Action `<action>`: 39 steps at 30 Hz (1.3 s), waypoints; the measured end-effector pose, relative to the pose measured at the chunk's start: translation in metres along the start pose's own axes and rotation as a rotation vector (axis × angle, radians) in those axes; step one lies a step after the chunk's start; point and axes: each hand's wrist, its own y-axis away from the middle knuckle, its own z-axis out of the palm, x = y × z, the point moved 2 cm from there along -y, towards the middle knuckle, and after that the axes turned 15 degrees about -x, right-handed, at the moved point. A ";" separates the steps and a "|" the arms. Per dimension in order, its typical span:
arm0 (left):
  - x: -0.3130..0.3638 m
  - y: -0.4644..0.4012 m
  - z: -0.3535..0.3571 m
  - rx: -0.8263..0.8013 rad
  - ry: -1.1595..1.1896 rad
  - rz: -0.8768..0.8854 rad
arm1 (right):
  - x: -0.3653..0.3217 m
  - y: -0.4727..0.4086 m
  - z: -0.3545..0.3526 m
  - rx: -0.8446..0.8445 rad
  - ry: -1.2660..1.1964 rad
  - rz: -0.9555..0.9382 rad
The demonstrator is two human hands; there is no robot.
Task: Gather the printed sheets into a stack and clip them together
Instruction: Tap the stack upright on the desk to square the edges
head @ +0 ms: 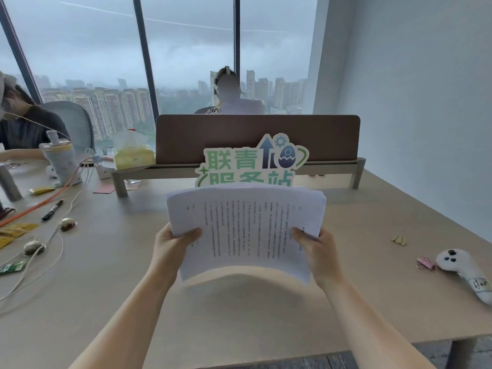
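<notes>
Gathering looks done: my left hand (174,242) and right hand (315,247) grip the stack of sheets (246,225) by its sides, lifted above the desk (359,288). Clipping remains; a pink clip (425,263), I think, lies far right.

The sign (251,162) at twelve o'clock reads 联青 above 服务站, partly hidden. Print on the sheets (247,227) is too small to read.

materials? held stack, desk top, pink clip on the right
Stack: thin matte white paper, printed; it bows between both hands. Desk top: looks like beige matte laminate or wood board, no glare. Pink clip: probably painted metal with wire handles; too small for certainty.
</notes>
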 end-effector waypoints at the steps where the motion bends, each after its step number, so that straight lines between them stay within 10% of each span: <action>1: 0.000 0.000 -0.002 -0.005 0.007 0.007 | -0.002 -0.001 -0.001 -0.011 -0.009 -0.008; 18: -0.029 0.021 -0.015 -0.108 -0.045 -0.093 | 0.009 0.004 -0.006 -0.013 0.027 -0.032; 27: 0.034 -0.001 -0.004 0.075 -0.322 0.306 | -0.037 -0.002 -0.002 0.145 0.740 -0.435; 34: 0.043 0.002 0.001 0.042 -0.676 0.511 | -0.035 0.002 -0.005 0.159 0.714 -0.450; 39: 0.031 0.003 -0.002 0.042 -0.417 0.277 | -0.035 0.002 -0.007 0.146 0.622 -0.415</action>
